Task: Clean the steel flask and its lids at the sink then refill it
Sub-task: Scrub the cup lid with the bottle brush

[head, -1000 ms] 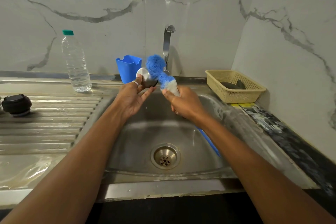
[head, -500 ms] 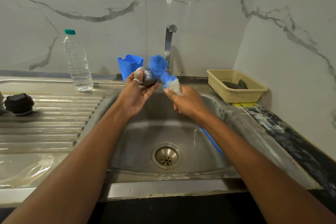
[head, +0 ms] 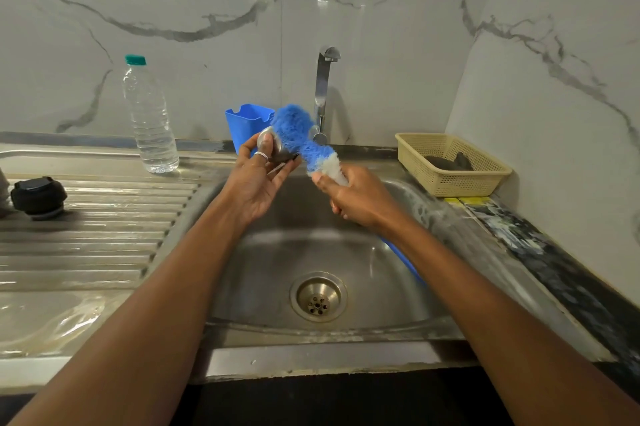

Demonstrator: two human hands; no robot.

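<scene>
Both hands work over the sink (head: 277, 252), the left hand (head: 256, 183) pinching the steel lid (head: 273, 145) and the right hand (head: 360, 199) gripping the blue brush (head: 298, 135) against it, so this looks like the scrubbing step, and next the lid probably needs a rinse under the tap (head: 323, 79).

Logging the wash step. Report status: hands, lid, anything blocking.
Status: left hand grips small round steel lid; right hand grips blue-and-white bristle brush, head against lid. Idle: black round cap on ribbed steel drainboard. Nothing blocking.
</scene>
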